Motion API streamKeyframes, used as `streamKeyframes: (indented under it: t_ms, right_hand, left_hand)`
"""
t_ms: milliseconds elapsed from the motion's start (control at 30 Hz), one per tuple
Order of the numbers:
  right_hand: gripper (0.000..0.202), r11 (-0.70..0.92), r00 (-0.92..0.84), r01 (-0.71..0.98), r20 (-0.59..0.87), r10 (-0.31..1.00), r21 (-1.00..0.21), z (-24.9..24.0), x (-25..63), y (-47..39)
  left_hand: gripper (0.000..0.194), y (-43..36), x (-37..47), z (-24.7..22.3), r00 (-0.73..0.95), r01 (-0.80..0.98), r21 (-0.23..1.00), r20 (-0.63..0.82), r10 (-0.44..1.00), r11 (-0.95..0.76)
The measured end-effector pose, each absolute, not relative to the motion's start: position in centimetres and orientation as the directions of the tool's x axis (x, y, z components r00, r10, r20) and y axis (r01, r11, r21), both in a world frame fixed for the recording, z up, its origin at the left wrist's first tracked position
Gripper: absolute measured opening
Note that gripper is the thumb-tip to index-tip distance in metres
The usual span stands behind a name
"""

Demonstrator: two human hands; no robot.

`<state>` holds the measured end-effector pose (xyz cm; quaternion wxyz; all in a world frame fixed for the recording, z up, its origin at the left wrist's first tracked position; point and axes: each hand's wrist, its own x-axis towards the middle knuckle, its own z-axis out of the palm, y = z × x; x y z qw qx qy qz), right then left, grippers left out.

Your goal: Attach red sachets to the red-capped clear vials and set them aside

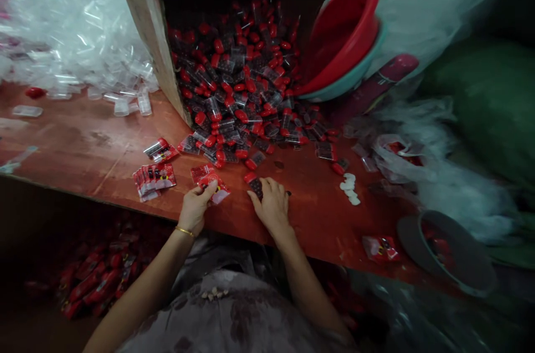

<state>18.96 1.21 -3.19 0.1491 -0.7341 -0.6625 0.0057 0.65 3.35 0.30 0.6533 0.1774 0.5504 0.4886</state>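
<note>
A red basin (pixel 370 10) is nested in a teal basin (pixel 355 78); both are tilted. A maroon bottle (pixel 378 83) is slanted just beside them. Clear plastic (pixel 443 191) is heaped nearer the front. Far right: green bulk (pixel 480 91), blurred.

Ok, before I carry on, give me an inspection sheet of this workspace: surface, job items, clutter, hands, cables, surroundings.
Surface: reddish-brown tabletop, with dark patches.
Job's things: red packet; packet stack; red-capped containers in and before the cardboard box.
Clutter: clear plastic pieces at left; white pieces at right.
Hands: left hand holds the red packet; right hand touches a single container, grip unclear.
Cables: nothing seen.
Surroundings: red basin beside the box.
</note>
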Motion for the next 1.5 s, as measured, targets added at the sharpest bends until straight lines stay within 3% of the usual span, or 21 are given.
streamKeyframes:
  t_ms: [167,333,433,533,700,900,1033,1300,1500]
  right_hand:
    - [0.034,0.055,0.023,0.958,0.267,0.963,-0.281,-3.8,19.2,1.1]
    - [0.031,0.124,0.026,0.691,0.196,0.98,-0.712,-1.8,19.2,-1.0]
    - [0.023,0.152,-0.094,0.541,0.12,0.988,-0.827,0.1,17.9,-2.9]
    - [0.019,0.161,-0.126,0.542,0.11,0.986,-0.825,0.6,16.5,-3.4]
    - [0.021,0.094,-0.044,0.498,0.083,0.996,-0.862,-0.8,16.0,-2.4]
    - [0.026,-0.017,-0.064,0.31,-0.038,0.997,-0.951,-0.7,16.3,-2.6]
    - [0.027,-0.085,-0.123,0.222,-0.114,0.986,-0.971,-0.1,16.1,-3.3]
    - [0.032,-0.358,-0.195,0.102,-0.372,0.908,-0.928,1.0,15.5,-2.7]
    - [0.036,-0.406,-0.215,0.079,-0.413,0.885,-0.91,0.8,15.6,-2.0]
  left_hand:
    - [0.043,3.4,0.0,0.5,-0.048,-0.473,0.731,-0.579,0.814,0.492]
    - [0.047,3.4,-0.2,0.3,-0.052,-0.49,0.721,-0.586,0.809,0.49]
    - [0.047,3.3,0.3,0.3,-0.096,-0.433,0.774,-0.549,0.83,0.462]
    - [0.045,2.8,0.7,0.5,-0.089,-0.388,0.82,-0.487,0.869,0.42]
    - [0.042,1.8,0.4,0.8,0.107,-0.29,0.831,-0.464,0.879,0.474]
    - [0.042,2.3,-0.4,0.3,-0.018,-0.365,0.805,-0.509,0.861,0.468]
    - [0.04,2.8,-0.6,0.7,0.024,-0.388,0.769,-0.543,0.84,0.508]
    - [0.039,2.3,-0.5,1.1,0.11,-0.357,0.772,-0.524,0.845,0.526]
    - [0.035,2.0,-1.1,1.3,0.207,-0.266,0.839,-0.432,0.878,0.475]
